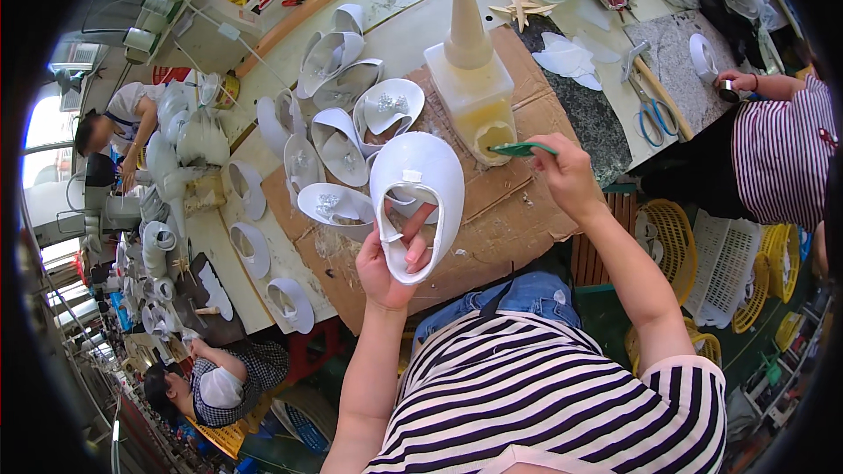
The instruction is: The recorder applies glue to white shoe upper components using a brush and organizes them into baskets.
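Observation:
My left hand [391, 268] grips a glossy white shoe upper [428, 158], a curved oval shell with a large opening, held up above the cardboard. Some of its fingers show through the opening. My right hand [571, 175] is closed on a green handle [524, 149]. The tool's tip reaches into a hole low in the side of a translucent plastic bottle [481, 92] with a cone top and yellowish glue-like liquid inside; the liquid hides the tip. Several more white uppers [341, 147], some with sparkling ornaments, lie to the left of the bottle.
A worn cardboard sheet [492, 228] covers the table before me. Scissors [654, 114], a hammer [663, 92] and a starfish-shaped piece [522, 7] lie to the right. A co-worker's hand [738, 81] is at the far right; yellow baskets [669, 233] stand below. Other people work at the left.

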A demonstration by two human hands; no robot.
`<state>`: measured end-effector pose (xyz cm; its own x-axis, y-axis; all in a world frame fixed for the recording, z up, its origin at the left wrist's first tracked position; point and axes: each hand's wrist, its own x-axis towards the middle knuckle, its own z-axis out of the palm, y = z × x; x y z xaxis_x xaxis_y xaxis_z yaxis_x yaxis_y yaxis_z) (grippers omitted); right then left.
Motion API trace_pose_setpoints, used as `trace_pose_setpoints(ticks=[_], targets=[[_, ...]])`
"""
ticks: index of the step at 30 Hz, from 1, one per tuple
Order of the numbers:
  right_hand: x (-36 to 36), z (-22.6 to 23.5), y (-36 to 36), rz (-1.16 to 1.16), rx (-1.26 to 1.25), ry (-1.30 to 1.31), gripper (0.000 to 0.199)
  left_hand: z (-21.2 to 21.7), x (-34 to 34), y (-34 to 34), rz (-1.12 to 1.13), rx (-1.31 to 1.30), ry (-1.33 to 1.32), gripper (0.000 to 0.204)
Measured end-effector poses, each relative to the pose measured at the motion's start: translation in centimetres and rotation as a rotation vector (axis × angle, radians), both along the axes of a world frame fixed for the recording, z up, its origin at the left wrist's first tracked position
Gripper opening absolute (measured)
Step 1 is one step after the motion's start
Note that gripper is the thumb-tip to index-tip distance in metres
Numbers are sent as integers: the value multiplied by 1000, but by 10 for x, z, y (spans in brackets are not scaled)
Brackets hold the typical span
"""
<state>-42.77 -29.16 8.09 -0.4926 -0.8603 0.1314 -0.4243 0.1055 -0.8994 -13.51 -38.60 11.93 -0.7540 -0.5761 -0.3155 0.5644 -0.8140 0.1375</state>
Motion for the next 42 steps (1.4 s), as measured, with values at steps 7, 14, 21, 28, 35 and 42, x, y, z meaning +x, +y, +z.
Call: trace_pose_setpoints(ticks=[7, 14, 21, 28, 35, 42], targets=[[22, 83, -9, 77, -363, -409, 17, 1, -8, 5, -76, -21, 44, 46], [46, 92, 24, 312, -488, 199, 38, 3, -20, -1, 38, -110, 102, 45], [28, 108, -1, 244, -571, 302, 36, 16, -32, 1, -95, -162, 54, 42], [8, 105, -4, 448, -556, 466, 35, 18, -26, -8, -20, -199, 126, 43], [-1, 108, 29, 109, -459, 225, 34, 20, -24, -17, -21, -272, 105, 41], [9, 104, -7, 341, -573, 403, 38, 16, -44, -13, -84, -252, 180, 41]])
